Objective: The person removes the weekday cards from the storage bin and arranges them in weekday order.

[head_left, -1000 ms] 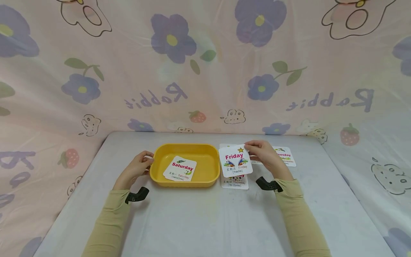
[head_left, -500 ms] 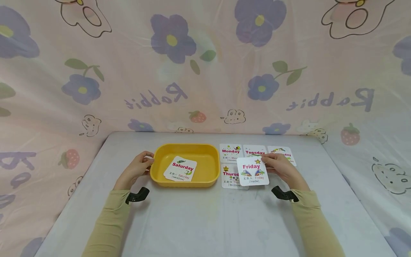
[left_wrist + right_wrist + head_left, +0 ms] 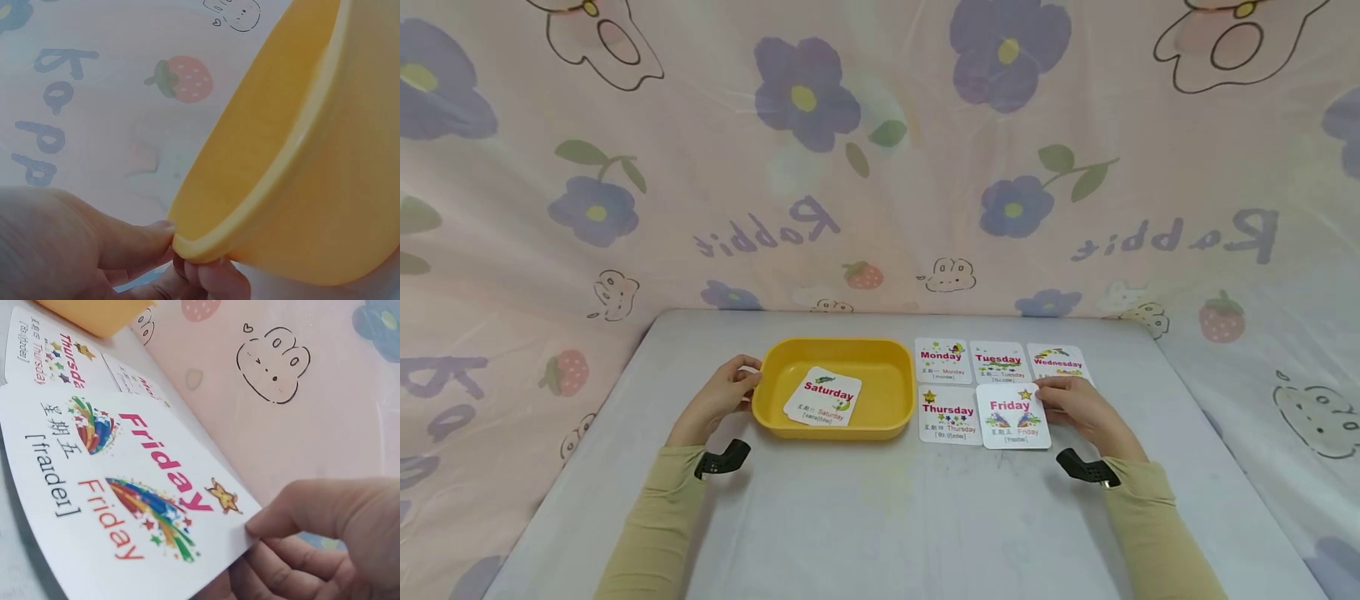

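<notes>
My right hand point(image 3: 1084, 408) pinches the Friday card point(image 3: 1013, 417) by its upper right corner, thumb on top and fingers beneath in the right wrist view. This card is just right of the Thursday card point(image 3: 949, 415) and below the Tuesday card point(image 3: 999, 362); whether it touches the table I cannot tell. My left hand point(image 3: 718, 396) pinches the left rim of a yellow tray point(image 3: 833, 432), its thumb on the rim in the left wrist view. Inside the tray lies a Saturday card point(image 3: 825, 397), with the edge of another card under it.
The Monday card point(image 3: 942, 361) and the Wednesday card point(image 3: 1058, 363) lie in the back row on either side of Tuesday. A white-covered table point(image 3: 880, 517) stretches toward me. Behind it hangs a patterned curtain point(image 3: 880, 200).
My right hand has carried the Friday card rightward and lower, from over the Monday and Thursday cards to beside Thursday. The cards beneath have come into view. My left hand stays on the tray.
</notes>
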Motion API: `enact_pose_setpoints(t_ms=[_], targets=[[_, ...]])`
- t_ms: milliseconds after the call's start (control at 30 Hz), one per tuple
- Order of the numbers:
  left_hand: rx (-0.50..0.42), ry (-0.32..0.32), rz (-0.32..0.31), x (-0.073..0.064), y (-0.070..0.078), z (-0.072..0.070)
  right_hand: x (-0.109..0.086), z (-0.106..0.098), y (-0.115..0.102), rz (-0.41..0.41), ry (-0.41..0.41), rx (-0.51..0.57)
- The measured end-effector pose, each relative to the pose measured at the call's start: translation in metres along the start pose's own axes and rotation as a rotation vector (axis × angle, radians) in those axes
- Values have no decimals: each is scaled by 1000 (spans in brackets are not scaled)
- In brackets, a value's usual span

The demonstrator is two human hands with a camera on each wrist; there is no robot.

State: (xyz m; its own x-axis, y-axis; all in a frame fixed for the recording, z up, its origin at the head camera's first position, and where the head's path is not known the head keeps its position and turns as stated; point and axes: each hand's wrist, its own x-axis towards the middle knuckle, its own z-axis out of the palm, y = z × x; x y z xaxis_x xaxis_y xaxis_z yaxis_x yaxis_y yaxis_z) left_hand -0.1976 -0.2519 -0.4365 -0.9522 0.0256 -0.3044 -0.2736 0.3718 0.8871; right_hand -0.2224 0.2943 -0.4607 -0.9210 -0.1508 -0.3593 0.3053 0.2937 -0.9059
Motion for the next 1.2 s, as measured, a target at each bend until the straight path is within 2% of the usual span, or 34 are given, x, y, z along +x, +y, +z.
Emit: enact_pose_setpoints(t_ms=[233, 333, 533, 967, 1200], targets=[[-6, 10, -7, -2, 3, 1, -3, -5, 3, 11, 30, -30], [-4, 10, -5, -2, 2, 2, -3, -6, 6, -4, 47, -73], [9, 11, -1, -2, 2, 2, -2, -8, 10, -26, 97, -94], [9, 9, -16, -1, 1, 2, -5, -2, 3, -56, 134, -205], [7, 10, -12, 1, 1, 2, -6, 3, -2, -40, 174, -259]])
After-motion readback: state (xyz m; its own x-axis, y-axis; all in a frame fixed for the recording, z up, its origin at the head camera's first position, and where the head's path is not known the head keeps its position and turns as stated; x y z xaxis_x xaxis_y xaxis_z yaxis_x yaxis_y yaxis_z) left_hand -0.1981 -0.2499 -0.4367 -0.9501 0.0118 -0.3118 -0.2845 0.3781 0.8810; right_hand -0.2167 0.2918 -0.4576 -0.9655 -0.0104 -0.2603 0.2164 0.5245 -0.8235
